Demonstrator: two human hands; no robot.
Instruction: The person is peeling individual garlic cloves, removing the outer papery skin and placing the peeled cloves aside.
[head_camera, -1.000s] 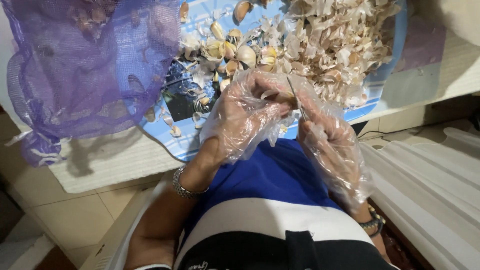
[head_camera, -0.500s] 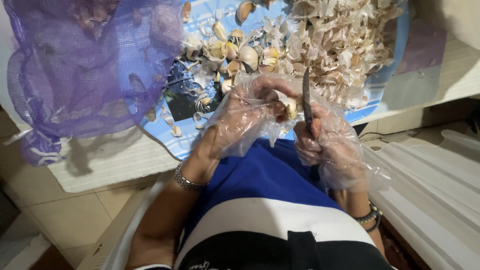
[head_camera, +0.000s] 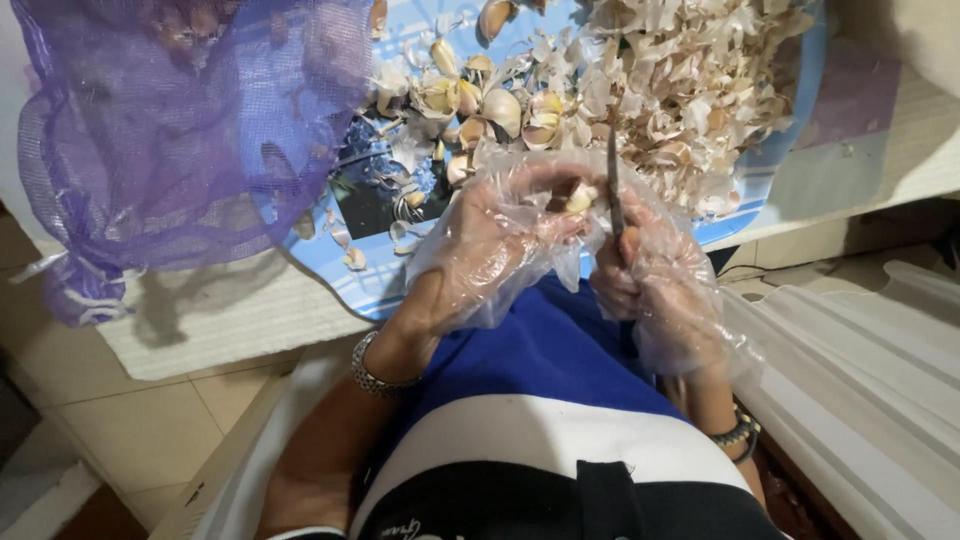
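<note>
Both my hands wear loose clear plastic gloves. My left hand (head_camera: 490, 245) pinches a small pale garlic clove (head_camera: 578, 199) at its fingertips. My right hand (head_camera: 655, 285) grips a thin knife (head_camera: 613, 180), its blade pointing up right beside the clove. The hands meet above my lap, over the near edge of a blue tray (head_camera: 385, 285).
The tray carries loose garlic cloves (head_camera: 500, 105) and a big heap of dry garlic skins (head_camera: 690, 80). A purple mesh sack (head_camera: 180, 130) hangs at the left over a white mat (head_camera: 230, 320). Tiled floor lies at the lower left, white ribbed plastic (head_camera: 860, 350) at the right.
The knife has swung from lying across the clove to standing upright in my right hand. My left hand has turned the clove at its fingertips.
</note>
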